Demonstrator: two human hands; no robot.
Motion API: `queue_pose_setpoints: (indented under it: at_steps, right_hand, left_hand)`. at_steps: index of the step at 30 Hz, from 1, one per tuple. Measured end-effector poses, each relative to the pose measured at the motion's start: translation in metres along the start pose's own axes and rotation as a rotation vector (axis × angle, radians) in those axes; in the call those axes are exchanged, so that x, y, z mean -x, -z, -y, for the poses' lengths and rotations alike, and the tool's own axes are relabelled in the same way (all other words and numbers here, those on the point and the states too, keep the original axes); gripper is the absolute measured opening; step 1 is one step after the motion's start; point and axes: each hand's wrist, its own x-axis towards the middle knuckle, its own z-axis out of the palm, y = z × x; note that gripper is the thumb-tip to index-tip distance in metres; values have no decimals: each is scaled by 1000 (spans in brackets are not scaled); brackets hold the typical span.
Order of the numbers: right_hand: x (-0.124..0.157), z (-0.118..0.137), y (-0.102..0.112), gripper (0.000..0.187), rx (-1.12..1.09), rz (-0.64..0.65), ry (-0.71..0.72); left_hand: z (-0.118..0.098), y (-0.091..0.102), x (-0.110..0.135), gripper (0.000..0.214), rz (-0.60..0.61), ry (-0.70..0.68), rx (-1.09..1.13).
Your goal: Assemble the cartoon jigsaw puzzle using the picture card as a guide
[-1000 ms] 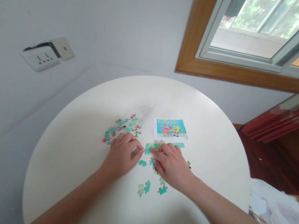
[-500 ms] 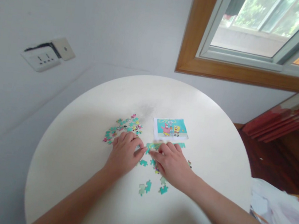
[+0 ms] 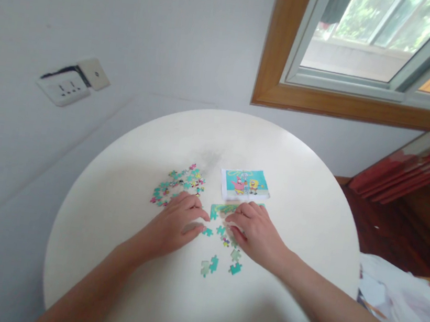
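Head view — left hand (image 3: 179, 223), right hand (image 3: 256, 233) near puzzle pieces (image 3: 235, 269)

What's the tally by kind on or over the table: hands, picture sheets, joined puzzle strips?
Hands: 2 (left hand, right hand)
Picture sheet: 1
Joined strip, partly hidden: 1
Total: 4
Loose pieces are too small and overlapped to count.

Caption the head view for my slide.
Left hand and right hand at a jigsaw strip near a printed picture, loose pieces nearby, on a round white table.
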Motion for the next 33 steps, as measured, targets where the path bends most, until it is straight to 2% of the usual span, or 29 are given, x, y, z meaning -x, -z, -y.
queue_pose_setpoints:
  at_steps: [4,9,14,17,26,33]
  right_hand:
    - [1,0,-1,15,17,43,-5]
    - [1,5,-3,12,85,57,-11]
    - [3,15,-12,25,163,26,-64]
    - [4,21,-15,17,184,27,-72]
    - [0,20,-16,16,25,78,-60]
    - [-4,14,-20,16,21,52,-76]
  left_hand:
    - [-2,0,2,16,70,-24,13]
    - [1,-3,3,12,63,-13,13]
    - [0,-4,4,10,57,-25,26]
    - [-3,-2,3,10,67,-33,37]
    - [1,2,4,15,72,-31,41]
    - [2,3,5,14,80,-27,29]
